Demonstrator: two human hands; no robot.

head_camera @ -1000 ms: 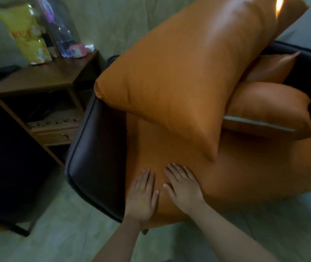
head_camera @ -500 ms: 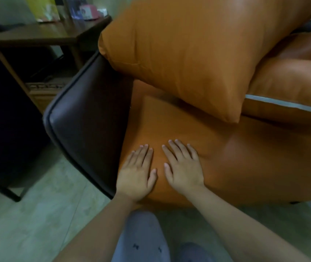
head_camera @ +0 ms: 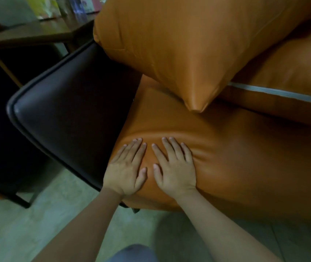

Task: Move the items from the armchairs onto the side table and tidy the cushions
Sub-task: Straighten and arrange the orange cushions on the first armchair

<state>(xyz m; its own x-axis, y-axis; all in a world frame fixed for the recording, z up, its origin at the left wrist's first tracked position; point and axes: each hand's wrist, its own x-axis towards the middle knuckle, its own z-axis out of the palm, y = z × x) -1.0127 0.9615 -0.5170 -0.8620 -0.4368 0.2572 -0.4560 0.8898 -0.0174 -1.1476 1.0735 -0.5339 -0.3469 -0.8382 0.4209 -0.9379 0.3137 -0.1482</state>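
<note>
1. The orange seat cushion (head_camera: pixel 226 148) lies in the armchair in front of me. Its left edge is tucked against the dark armrest (head_camera: pixel 75 103).
2. Its skin is smooth and glossy, like leather. Shallow creases ripple just ahead of my fingertips, so I judge it soft, springy and a little slippery under a flat palm.
3. It looks too broad and floppy to pinch from above. I would smooth it with flat palms, or take it by the front edge to shift it.
4. My left hand (head_camera: pixel 126 171) lies palm down on the cushion's front left corner, right beside the armrest. The fingers are straight and close together, holding nothing.
5. My right hand (head_camera: pixel 175 167) lies flat just beside it, thumbs nearly touching. The fingers are straight and slightly spread, pressing into the cushion and holding nothing.
6. Both forearms reach forward and down from the bottom edge, meeting at the cushion.
7. A large orange pillow (head_camera: pixel 179 44) leans tilted above my hands, one corner pointing down onto the seat. It looks light and plump, best gripped at two corners.
8. A second cushion (head_camera: pixel 283 78) with pale piping sits behind it on the right.
9. The wooden table (head_camera: pixel 33 35) stands at the upper left, beyond the armrest. It carries blurred items (head_camera: pixel 44 6) that I cannot identify.
</note>
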